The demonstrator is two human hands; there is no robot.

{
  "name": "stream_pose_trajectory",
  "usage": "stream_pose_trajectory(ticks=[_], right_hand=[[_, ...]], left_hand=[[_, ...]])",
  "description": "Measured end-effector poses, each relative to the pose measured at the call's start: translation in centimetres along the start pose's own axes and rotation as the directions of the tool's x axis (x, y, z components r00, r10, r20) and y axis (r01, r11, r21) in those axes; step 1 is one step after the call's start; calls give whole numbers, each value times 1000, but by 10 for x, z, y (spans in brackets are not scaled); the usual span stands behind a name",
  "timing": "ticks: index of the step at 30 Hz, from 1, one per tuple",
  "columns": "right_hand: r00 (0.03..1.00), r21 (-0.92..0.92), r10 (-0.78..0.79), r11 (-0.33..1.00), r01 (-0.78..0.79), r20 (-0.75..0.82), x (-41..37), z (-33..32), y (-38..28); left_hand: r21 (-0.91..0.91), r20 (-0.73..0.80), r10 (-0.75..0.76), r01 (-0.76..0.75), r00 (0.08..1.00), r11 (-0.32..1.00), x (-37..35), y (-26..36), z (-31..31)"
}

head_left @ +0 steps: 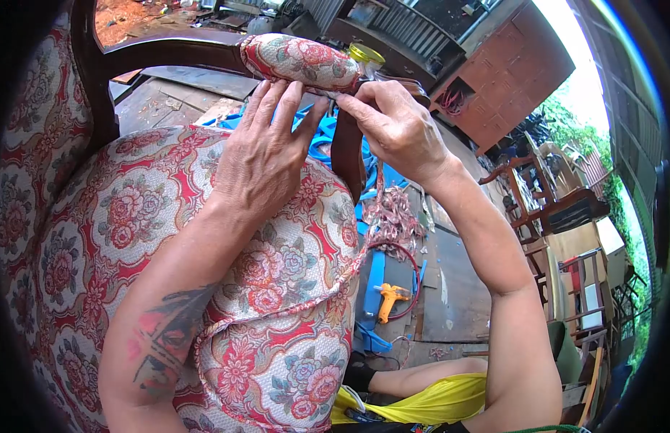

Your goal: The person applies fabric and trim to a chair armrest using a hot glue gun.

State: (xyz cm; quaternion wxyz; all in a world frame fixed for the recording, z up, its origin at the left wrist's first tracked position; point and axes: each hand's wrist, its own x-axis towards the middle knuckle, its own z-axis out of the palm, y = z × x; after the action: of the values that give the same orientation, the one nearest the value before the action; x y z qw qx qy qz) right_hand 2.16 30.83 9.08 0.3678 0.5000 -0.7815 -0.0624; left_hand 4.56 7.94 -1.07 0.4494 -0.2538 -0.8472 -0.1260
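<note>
A chair with floral upholstery fills the left side, its seat [154, 187] below my arms. My left hand [266, 155] lies with fingers stretched out against the lower edge of the padded armrest [302, 58]. My right hand [400, 130] is closed in a pinch at the same edge, near the pad's front end. A red and white braided cord [295, 310] lies looped over the seat and rises behind my right hand. The pinched piece looks like this cord's upper part, mostly hidden by my fingers. Dark wood [347, 155] supports the armrest below.
A yellow-orange glue gun [390, 302] lies on the floor beside a red cable [420, 278]. Near it are blue strips [375, 278] and a heap of frayed trimmings [396, 224]. A yellow-lidded jar [365, 56] stands beyond the armrest. Wooden chair frames [544, 202] crowd the right.
</note>
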Motion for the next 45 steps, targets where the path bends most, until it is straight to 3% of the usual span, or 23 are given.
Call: stream_pose_trajectory(ticks=[11,18,45], right_hand=[[1000,-22,-19,1000,20,13,-1,-1,0],[1000,-12,-26,1000,26,-11,-3,1,2],[984,-87,-158,985,150,-81,-8,3,16]], left_hand=[[67,98,5,-12,995,998,1,2,0],[9,30,28,-28,999,1000,1,4,-2],[61,89,0,-6,996,998,2,4,0]])
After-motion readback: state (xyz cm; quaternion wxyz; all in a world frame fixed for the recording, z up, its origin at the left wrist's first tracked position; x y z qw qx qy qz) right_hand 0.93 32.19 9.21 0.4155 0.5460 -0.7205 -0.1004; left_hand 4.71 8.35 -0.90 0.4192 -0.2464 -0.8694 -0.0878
